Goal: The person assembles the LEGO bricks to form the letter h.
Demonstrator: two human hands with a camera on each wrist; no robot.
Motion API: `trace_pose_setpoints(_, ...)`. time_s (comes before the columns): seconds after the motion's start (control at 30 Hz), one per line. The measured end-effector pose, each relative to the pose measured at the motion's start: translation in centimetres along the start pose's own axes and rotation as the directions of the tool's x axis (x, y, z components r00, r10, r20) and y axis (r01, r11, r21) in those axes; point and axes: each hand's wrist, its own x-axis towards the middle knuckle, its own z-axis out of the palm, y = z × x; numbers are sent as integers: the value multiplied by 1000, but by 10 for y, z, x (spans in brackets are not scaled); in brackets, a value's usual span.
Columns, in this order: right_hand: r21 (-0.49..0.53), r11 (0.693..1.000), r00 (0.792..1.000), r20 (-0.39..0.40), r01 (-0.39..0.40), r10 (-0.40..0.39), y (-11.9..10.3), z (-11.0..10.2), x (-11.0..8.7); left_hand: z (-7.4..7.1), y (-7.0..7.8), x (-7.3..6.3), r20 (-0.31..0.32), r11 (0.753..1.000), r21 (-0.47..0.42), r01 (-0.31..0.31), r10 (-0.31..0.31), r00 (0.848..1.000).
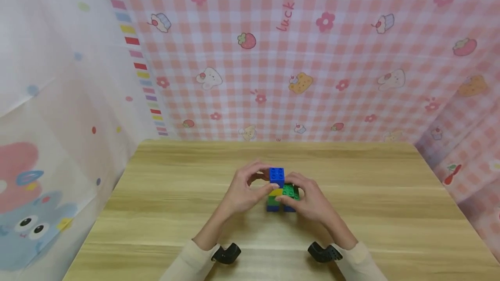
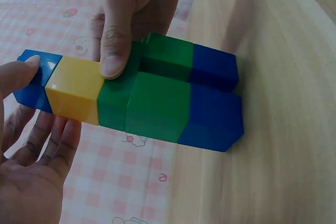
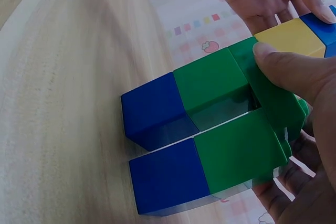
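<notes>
A stack of toy building bricks stands upright on the wooden table. Two blue bricks (image 2: 212, 119) form its feet, and each carries a green brick (image 3: 239, 148). A thinner green brick (image 3: 275, 98) bridges the two columns. On one end of this bridge sits a yellow brick (image 2: 76, 87), topped by a small blue brick (image 1: 277, 176) with studs. My left hand (image 1: 244, 190) pinches that top blue brick between thumb and fingers. Lower on the stack, my right hand (image 1: 312, 200) grips the green bridging brick, its thumb on the near face and its fingers behind.
The wooden table (image 1: 156, 211) extends around the stack on every side. A pink checked cloth (image 1: 273, 64) hangs behind its far edge, and a white patterned cloth (image 1: 70, 99) hangs at the left. Black wrist mounts (image 1: 227, 253) sit at both sleeves.
</notes>
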Motion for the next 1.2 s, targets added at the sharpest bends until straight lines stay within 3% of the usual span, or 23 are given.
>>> trace_pose_setpoints(0.37,11,1000,1000,2,-22,22,1,0,-2,8,-6,-8,-57,999,-29,16,-18,998)
trace_pose_setpoints(0.77,65,997,999,-18,-40,41,7,-8,-13,7,-23,-26,-44,988,-76,135,-138,989)
trace_pose_setpoints(1.03,173,981,996,-11,-82,85,15,-8,-22,12,-30,-35,-16,956,-179,234,-241,970)
trace_pose_setpoints(1.2,256,958,991,-9,-128,135,21,-6,-28,18,-34,-36,-13,940,-213,266,-275,961)
